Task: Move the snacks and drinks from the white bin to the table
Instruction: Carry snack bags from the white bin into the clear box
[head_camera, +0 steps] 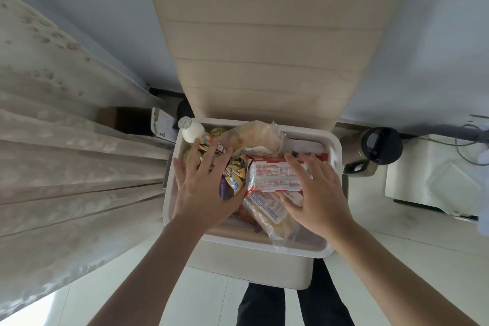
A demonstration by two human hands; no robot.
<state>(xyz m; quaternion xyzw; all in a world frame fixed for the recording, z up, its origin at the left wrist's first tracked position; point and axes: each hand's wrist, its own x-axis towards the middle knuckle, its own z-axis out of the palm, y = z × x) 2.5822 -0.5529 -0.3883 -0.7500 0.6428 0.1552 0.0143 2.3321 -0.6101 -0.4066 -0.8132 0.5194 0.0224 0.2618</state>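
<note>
Pale tiled floor (206,299) at the bottom of the head view, dark trouser legs (262,309) nearest the camera. Both forearms reached forward over a white bin (264,245) that sat on the beige padded seat (251,270) of a chair.

Left hand (203,193): fingers straight and spread, gripping nothing, over the bin's left half. Thumb lay by the yellow-and-purple snack packets (234,180). Couldn't tell whether the palm actually touched them.

Right hand (320,198): also flat and spread, nothing held. Its fingertips were at the far right end of a red-and-white packet (275,174), and its thumb lay over a clear-wrapped pack (267,209) just nearer the camera.

All snacks and drinks were inside the bin:
- Red-and-white packet lay on top, centre-right.
- Small white bottle (191,131) leaned at the far left corner, its cap past the rim.
- Small round yellow-lidded cups (218,131) sat beside the bottle.
- Clear bag (254,136) with something pale orange inside lay at the far edge.

Left of the chair hung a patterned curtain (66,140), with an open cardboard box (127,119) behind it. To the right stood a jug with a black lid (378,145), then a white box (434,180). The ribbed chair back (264,47) rose against a pale wall (436,34).
</note>
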